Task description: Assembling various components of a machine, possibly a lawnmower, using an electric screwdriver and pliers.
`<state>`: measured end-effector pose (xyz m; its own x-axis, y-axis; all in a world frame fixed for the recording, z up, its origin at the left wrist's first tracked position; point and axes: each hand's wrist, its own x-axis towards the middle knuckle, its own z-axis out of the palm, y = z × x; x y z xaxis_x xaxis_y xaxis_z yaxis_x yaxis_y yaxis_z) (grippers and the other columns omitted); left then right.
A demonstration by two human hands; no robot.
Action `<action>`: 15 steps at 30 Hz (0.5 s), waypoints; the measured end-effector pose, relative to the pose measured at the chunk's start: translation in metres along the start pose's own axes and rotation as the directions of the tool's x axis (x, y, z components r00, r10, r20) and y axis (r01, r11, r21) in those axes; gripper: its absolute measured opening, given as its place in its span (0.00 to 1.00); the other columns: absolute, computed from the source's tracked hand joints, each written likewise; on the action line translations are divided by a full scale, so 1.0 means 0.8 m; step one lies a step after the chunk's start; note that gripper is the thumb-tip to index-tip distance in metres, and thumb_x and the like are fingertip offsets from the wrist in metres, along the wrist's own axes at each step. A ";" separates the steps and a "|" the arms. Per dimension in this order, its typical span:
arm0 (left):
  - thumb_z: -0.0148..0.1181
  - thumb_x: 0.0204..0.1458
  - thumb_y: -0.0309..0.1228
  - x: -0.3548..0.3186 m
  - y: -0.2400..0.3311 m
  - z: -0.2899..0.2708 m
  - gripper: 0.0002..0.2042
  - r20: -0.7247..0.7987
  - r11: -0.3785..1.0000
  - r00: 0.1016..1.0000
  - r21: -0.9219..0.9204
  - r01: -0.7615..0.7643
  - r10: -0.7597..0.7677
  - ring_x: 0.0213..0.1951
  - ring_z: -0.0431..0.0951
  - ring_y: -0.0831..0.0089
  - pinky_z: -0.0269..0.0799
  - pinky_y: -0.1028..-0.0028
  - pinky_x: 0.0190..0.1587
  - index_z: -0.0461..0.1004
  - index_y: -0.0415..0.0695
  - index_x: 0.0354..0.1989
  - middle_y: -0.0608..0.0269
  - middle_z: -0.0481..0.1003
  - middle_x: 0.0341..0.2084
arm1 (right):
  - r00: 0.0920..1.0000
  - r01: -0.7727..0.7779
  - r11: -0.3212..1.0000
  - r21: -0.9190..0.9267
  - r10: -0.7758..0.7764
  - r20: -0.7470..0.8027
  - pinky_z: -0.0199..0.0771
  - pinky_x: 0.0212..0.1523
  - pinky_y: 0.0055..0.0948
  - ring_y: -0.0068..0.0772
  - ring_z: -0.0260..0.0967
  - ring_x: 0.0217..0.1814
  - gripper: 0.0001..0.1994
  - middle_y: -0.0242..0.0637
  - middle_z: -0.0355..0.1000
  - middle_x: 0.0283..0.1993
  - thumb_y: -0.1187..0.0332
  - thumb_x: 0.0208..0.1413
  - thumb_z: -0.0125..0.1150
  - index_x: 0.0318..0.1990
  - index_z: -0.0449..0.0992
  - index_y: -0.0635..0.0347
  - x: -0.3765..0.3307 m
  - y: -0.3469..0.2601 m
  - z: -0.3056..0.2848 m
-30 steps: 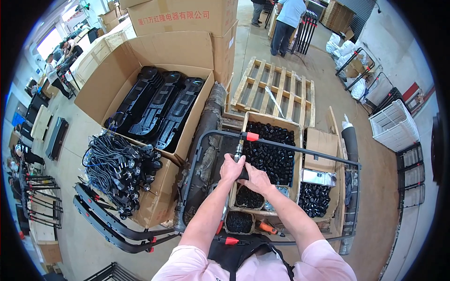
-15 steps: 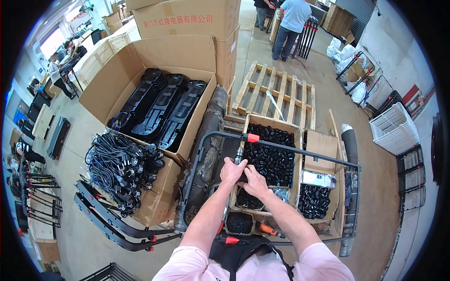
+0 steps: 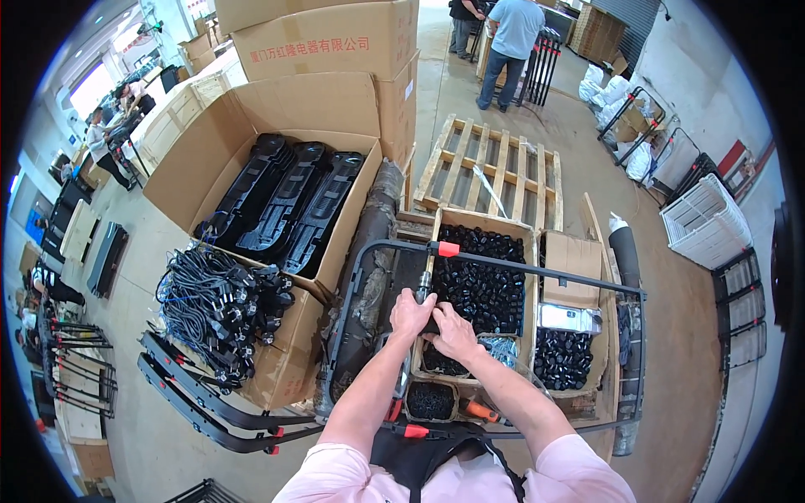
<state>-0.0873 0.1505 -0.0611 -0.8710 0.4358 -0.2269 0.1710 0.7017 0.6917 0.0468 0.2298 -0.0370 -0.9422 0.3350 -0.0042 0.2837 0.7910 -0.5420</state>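
A black rectangular tube frame [image 3: 537,273] with red clips lies around the boxes before me. My left hand [image 3: 412,313] is closed round the front of a power drill [image 3: 425,283]. The drill's metal chuck shows past my fingers, its tip pointing away toward a red clip [image 3: 445,249] on the far bar. My right hand [image 3: 455,332] is bent close beside the left, fingers curled over something dark; what it grips is mostly hidden. Just beyond both hands stands a box of small black plastic parts [image 3: 482,277].
A carton [image 3: 381,189] of long black housings and a heap of black plug cables [image 3: 214,306] stand left. Small bins hold black screws [image 3: 430,401] and clear bags [image 3: 501,349]. An orange-handled tool [image 3: 480,410] lies near me. A wooden pallet [image 3: 495,163] lies beyond; people work farther off.
Both hands keep nearly the same pose at the drill, the tip of which shows less clearly now. The whole view has shifted slightly.
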 end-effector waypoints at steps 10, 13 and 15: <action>0.66 0.55 0.57 -0.034 0.025 0.001 0.29 -0.005 0.957 0.969 0.157 -0.245 0.249 0.45 0.83 0.43 0.78 0.49 0.49 0.79 0.36 0.38 0.41 0.82 0.39 | 0.996 -0.081 0.994 -0.073 0.083 0.024 0.81 0.54 0.50 0.60 0.78 0.55 0.43 0.57 0.77 0.54 0.60 0.47 0.77 0.67 0.61 0.68 -0.033 0.025 -0.010; 0.67 0.55 0.56 -0.029 0.035 0.003 0.29 0.029 0.955 0.970 0.172 -0.241 0.240 0.44 0.84 0.42 0.80 0.49 0.48 0.80 0.34 0.41 0.41 0.82 0.41 | 0.996 -0.081 0.995 -0.064 0.083 0.022 0.81 0.53 0.51 0.60 0.79 0.54 0.41 0.57 0.77 0.53 0.60 0.48 0.76 0.66 0.62 0.68 -0.030 0.031 -0.019; 0.67 0.55 0.56 -0.026 0.036 0.005 0.29 0.046 0.957 0.973 0.177 -0.231 0.226 0.44 0.84 0.42 0.80 0.49 0.48 0.80 0.34 0.41 0.40 0.82 0.41 | 0.994 -0.099 0.993 -0.057 0.102 0.037 0.81 0.54 0.50 0.60 0.79 0.54 0.40 0.57 0.77 0.54 0.60 0.47 0.76 0.66 0.63 0.66 -0.026 0.032 -0.019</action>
<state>-0.0624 0.1641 -0.0396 -0.7878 0.6085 -0.0958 0.4460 0.6707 0.5926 0.0768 0.2511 -0.0379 -0.9145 0.3944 -0.0906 0.3857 0.7818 -0.4900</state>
